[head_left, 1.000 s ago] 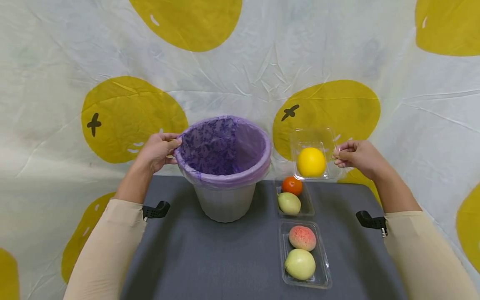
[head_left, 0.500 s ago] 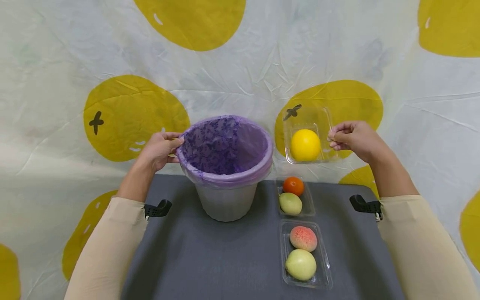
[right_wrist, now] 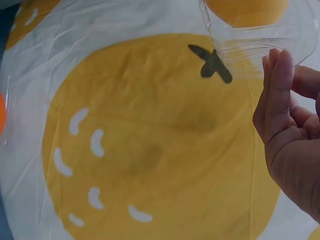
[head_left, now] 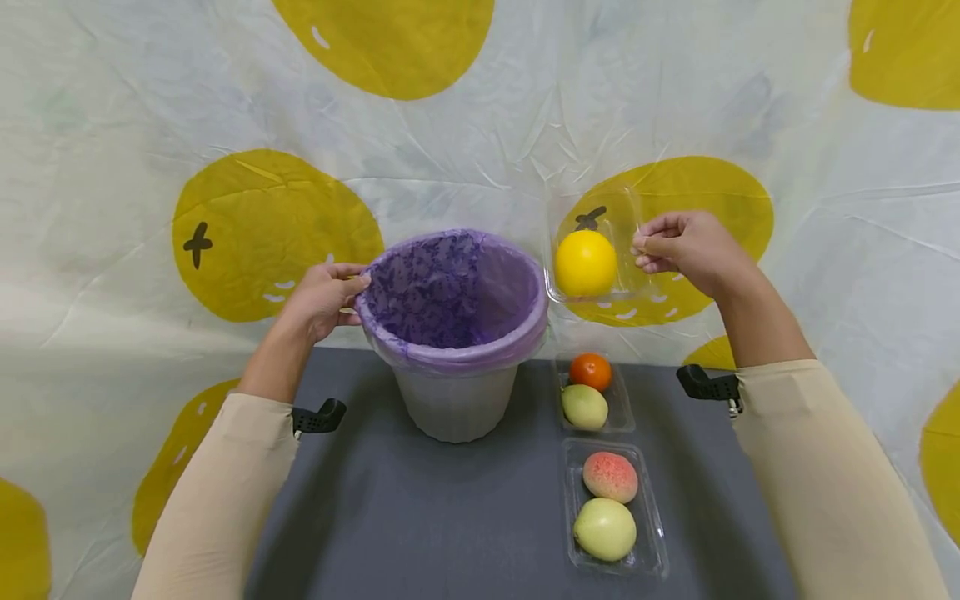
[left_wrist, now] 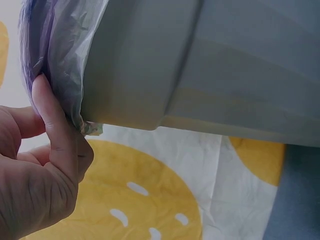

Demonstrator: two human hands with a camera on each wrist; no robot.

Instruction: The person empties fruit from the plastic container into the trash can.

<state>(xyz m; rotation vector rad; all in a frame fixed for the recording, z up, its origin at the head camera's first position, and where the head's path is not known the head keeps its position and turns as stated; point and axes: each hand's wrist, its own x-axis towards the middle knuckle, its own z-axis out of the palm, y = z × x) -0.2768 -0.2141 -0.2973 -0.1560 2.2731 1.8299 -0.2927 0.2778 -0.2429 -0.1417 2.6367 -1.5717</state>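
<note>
Has raised clear tray (head_left: 624, 279) and yellow fruit (head_left: 585, 263) leftward, near bin (head_left: 456, 404); pinches tray edge between fingers of right hand (head_left: 693, 250), bin rim in left hand (head_left: 322, 302). Probably light, bendy tray, best held by its rim.

Bin (head_left: 456, 404) on table (head_left: 450, 517), left of two trays (head_left: 648, 537) of fruit (head_left: 604, 530).

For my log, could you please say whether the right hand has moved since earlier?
Yes: the right hand rose and moved left relative to the bin.
</note>
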